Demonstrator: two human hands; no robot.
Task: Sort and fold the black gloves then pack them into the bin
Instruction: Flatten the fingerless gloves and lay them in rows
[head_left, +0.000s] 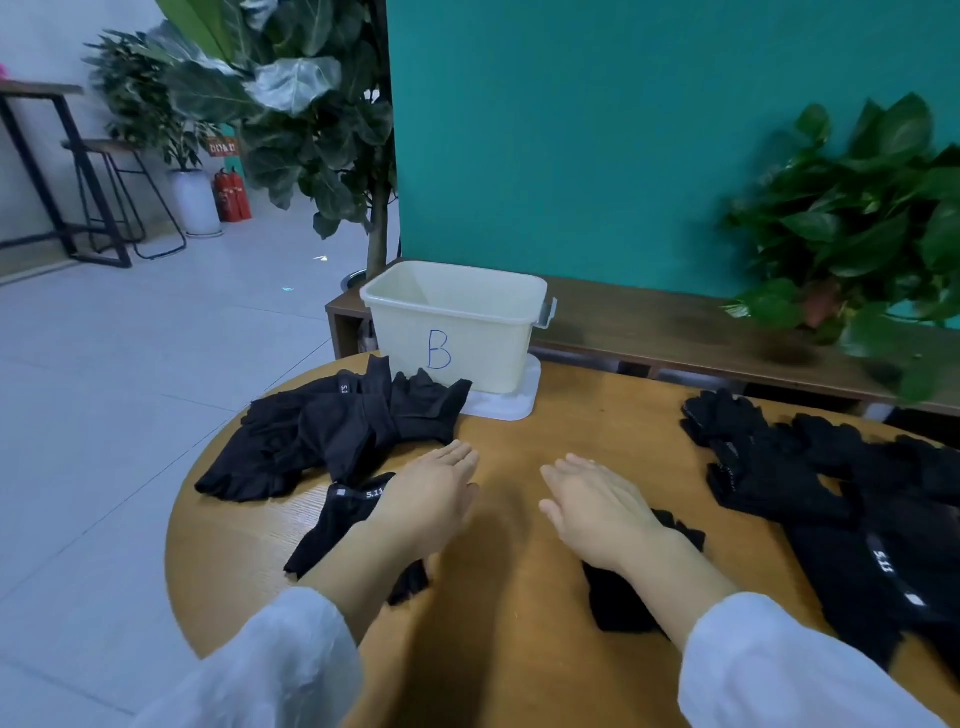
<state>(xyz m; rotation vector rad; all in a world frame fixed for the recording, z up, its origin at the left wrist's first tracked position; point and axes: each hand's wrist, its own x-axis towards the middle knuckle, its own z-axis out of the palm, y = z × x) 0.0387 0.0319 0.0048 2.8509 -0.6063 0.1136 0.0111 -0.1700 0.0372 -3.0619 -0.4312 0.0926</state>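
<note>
A cream bin (452, 332) marked "B" stands on a white lid at the far side of the round wooden table (519, 597). One heap of black gloves (332, 431) lies at the left, another heap (831, 493) at the right. My left hand (431, 499) is flat, fingers straight, over a single black glove (337, 525) with a "5.11" label. My right hand (597, 499) is also flat with straight fingers, above another black glove (618, 603) that my wrist partly hides. Neither hand holds anything.
A wooden bench (675, 332) with a potted plant (857, 234) runs behind the table before a teal wall. A tall leafy plant stands left of the bin. Tiled floor, a stool and fire extinguishers lie far left.
</note>
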